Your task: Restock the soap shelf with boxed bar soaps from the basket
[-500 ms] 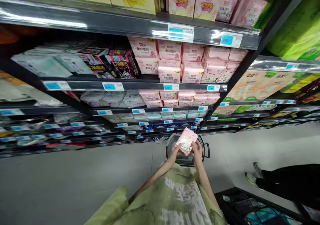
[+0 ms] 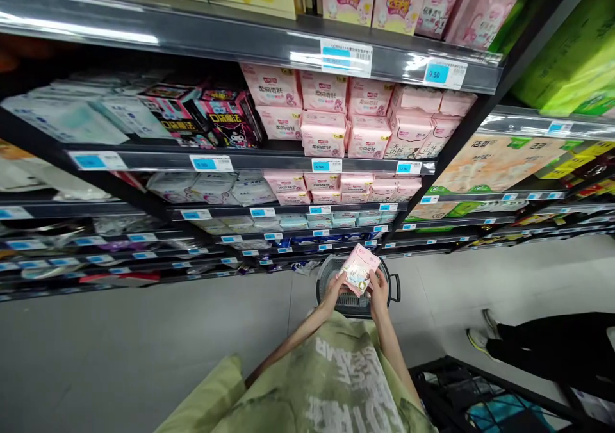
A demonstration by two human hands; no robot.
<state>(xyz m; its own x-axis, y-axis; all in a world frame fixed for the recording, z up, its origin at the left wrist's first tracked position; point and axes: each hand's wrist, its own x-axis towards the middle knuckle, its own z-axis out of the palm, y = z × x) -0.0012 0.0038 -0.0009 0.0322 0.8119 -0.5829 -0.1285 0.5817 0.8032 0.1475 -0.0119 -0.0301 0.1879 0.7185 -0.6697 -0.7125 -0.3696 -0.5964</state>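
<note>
Both my hands hold one small pink packet (image 2: 358,268) in front of me. My left hand (image 2: 334,290) grips its lower left edge and my right hand (image 2: 379,287) grips its right side. Directly below the packet stands a dark shopping basket (image 2: 391,285) on the pale floor. Shelves of similar pink packets (image 2: 331,122) rise ahead of me.
Several shelves with blue price tags (image 2: 327,164) run across the view, holding white packs (image 2: 62,116) at left and green packs (image 2: 571,61) at right. Another person's legs and shoes (image 2: 485,337) stand at the right. A black cart frame (image 2: 456,388) sits at the lower right.
My view has shifted slightly down and left, and the packet with both hands sits a little higher in the picture. The grip on it is unchanged.
</note>
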